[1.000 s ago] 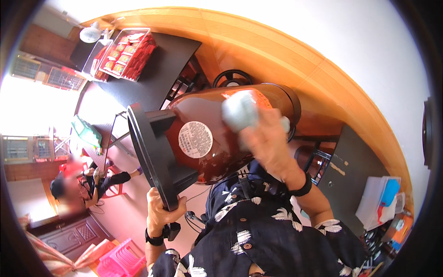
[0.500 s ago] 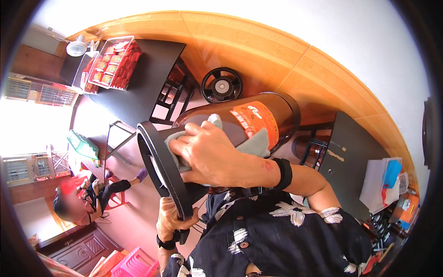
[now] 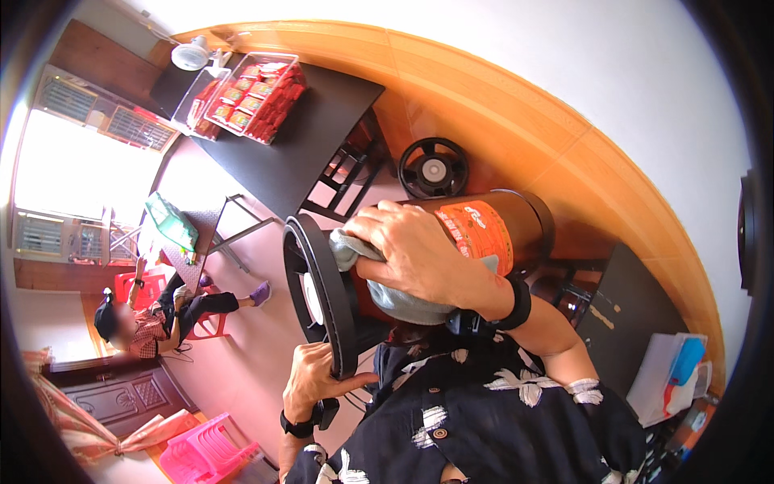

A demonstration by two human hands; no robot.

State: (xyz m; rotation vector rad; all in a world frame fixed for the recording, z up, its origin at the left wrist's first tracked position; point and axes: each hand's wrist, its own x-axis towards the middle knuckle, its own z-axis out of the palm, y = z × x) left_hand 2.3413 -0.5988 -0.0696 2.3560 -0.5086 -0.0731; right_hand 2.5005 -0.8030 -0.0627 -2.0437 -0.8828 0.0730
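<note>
A large brown cylindrical container (image 3: 528, 230) lies tilted across my front, with an orange label (image 3: 476, 234) on its side. Its near-left end carries a thick black ring (image 3: 343, 323) with spokes and a white centre. My left hand (image 3: 313, 377) grips the bottom of that ring, thumb on one side and fingers on the other. On the brown side just behind the ring, my right hand (image 3: 423, 254) presses a grey cloth (image 3: 401, 300), its fingers curled over the folds. The cloth and hand cover part of the container's wall.
Another black spoked round end (image 3: 434, 169) stands by the wooden wall panel. A dark table (image 3: 322, 101) holds clear boxes (image 3: 258, 97) of red packets. At right, another dark table (image 3: 617, 323) bears a plastic bin (image 3: 665, 375). A seated person (image 3: 149, 323) and pink stools (image 3: 205, 452) are at left.
The whole scene has shifted rightward in the picture. My right hand has changed its hold on the cloth, which now bunches under the palm and beside the ring. The left hand keeps its grip.
</note>
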